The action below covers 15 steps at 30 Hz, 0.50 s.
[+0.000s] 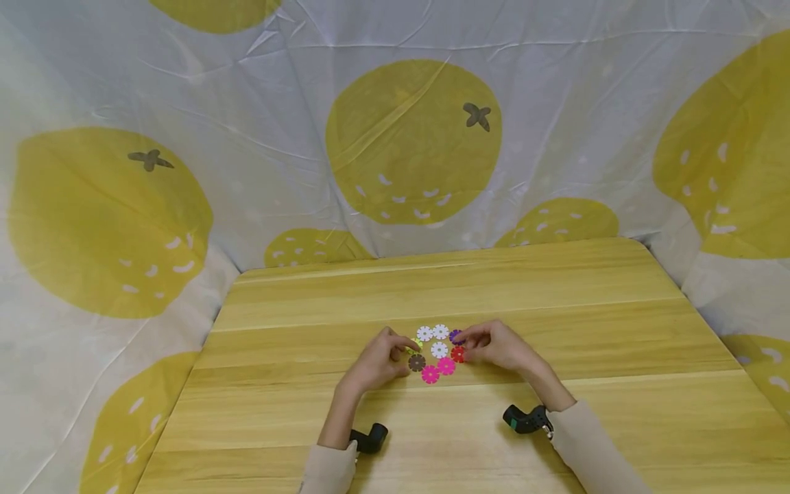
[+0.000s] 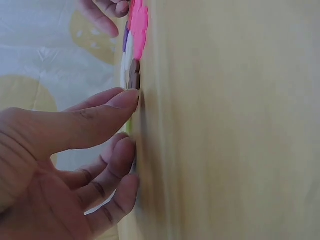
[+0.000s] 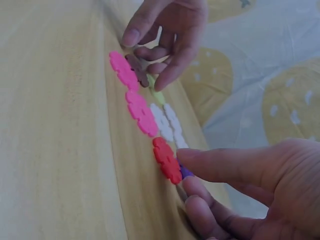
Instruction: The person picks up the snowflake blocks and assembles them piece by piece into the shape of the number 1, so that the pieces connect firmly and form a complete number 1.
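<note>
Location: 9 notched plastic discs lie on the wooden table (image 1: 617, 336), forming a ring of 8 with 1 central white disc (image 1: 439, 350). Clockwise from the far left in the head view, the ring runs: 2 far white discs (image 1: 424, 333) side by side, the purple disc (image 3: 186, 172), the red disc (image 1: 457, 355), 2 pink discs (image 1: 430, 374), the brown disc (image 1: 416, 363) and the yellow-green disc (image 3: 159, 96).

Left hand (image 1: 378, 358): positioned at the left side of the ring. The forefinger reaches over the yellow-green disc and partly covers it; the thumb is near the brown disc. Thumb and forefinger are spread apart, the other fingers loosely bent. Grip: relaxed, with no disc pinched. Firm contact with the brown disc cannot be determined.

Right hand (image 1: 501, 348): positioned at the right side of the ring. The forefinger is at the purple disc and the thumb is beside the red disc, with a gap between the 2 tips. Grip: relaxed, not clamped; the pressure on either disc cannot be determined.

Surroundings: each wrist carries a black device (image 1: 524, 419) near a beige sleeve (image 1: 595, 446). Behind the table hangs a pale cloth (image 1: 271, 116) printed with large yellow fruit.
</note>
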Each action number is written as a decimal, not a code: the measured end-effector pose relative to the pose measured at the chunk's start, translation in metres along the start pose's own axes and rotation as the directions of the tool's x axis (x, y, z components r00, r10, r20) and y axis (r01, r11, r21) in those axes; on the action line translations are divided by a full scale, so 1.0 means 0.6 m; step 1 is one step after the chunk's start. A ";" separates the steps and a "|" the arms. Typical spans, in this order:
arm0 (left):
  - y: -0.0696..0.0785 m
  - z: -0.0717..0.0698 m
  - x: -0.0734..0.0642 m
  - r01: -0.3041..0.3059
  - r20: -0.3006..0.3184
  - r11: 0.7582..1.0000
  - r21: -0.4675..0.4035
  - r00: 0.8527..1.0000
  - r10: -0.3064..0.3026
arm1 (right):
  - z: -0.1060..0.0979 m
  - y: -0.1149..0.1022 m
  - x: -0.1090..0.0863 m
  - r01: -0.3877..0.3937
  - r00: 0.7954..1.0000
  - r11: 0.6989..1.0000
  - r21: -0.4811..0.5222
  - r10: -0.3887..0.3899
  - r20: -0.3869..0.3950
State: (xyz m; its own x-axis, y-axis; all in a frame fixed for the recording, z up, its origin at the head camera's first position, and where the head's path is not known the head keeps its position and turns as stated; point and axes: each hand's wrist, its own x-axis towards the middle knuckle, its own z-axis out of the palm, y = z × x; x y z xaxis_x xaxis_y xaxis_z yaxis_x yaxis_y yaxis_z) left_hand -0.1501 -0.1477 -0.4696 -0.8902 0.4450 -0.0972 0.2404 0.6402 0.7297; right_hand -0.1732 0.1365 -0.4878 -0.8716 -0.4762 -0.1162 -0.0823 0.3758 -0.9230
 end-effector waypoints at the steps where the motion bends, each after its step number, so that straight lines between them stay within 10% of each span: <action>1: 0.000 0.002 0.000 -0.001 -0.002 1.000 -0.002 1.000 0.001 | 0.001 0.002 0.000 -0.001 1.000 1.000 -0.001 0.001 0.004; 15: 0.003 0.015 0.003 0.043 -0.025 0.999 0.010 0.999 -0.043 | 0.020 -0.003 0.003 -0.020 0.998 0.990 -0.139 0.013 -0.055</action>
State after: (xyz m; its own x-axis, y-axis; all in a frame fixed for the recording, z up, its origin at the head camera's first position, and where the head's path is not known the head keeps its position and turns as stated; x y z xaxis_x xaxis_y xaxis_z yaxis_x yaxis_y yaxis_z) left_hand -0.1478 -0.1401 -0.4743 -0.9092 0.4013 -0.1111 0.2056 0.6646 0.7183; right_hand -0.1689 0.1252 -0.4907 -0.8980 -0.4267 -0.1073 -0.1309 0.4918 -0.8608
